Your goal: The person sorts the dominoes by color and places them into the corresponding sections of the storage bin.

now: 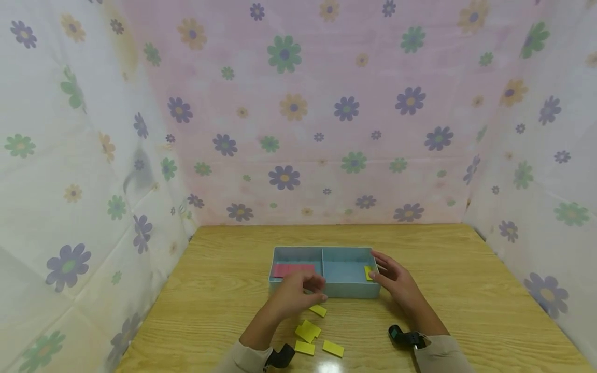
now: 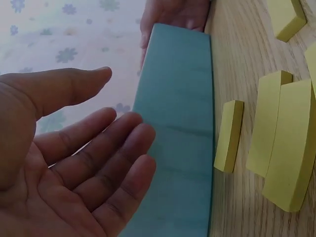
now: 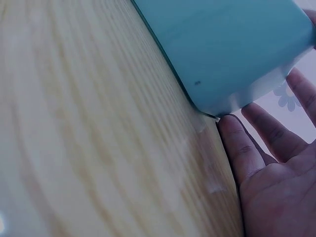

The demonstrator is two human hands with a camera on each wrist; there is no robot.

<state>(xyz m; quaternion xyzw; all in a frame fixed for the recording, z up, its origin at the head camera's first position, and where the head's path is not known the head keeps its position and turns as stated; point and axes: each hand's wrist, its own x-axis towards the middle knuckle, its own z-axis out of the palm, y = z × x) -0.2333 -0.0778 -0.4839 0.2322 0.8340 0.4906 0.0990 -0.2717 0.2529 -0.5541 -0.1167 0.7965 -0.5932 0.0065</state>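
Observation:
A light blue two-compartment box (image 1: 347, 291) stands on the table. My right hand (image 1: 402, 287) is at its right end, its fairly straight fingers (image 3: 244, 150) touching the outer end wall and its thumb by the front corner. Just inside that end lies a yellow block (image 1: 368, 271). In front of the box's left half hovers my left hand (image 1: 296, 295), which holds nothing; its palm and loosely bent fingers (image 2: 106, 168) show in the left wrist view. Pink pieces (image 1: 286, 270) lie in the left compartment, partly hidden by this hand.
Several flat yellow blocks (image 1: 333, 348) lie on the wooden table (image 1: 205, 311) in front of the box, a few overlapping. Flower-patterned cloth (image 1: 317, 119) hangs behind the table and along both sides. Black wrist cameras (image 1: 281, 356) are worn on both wrists.

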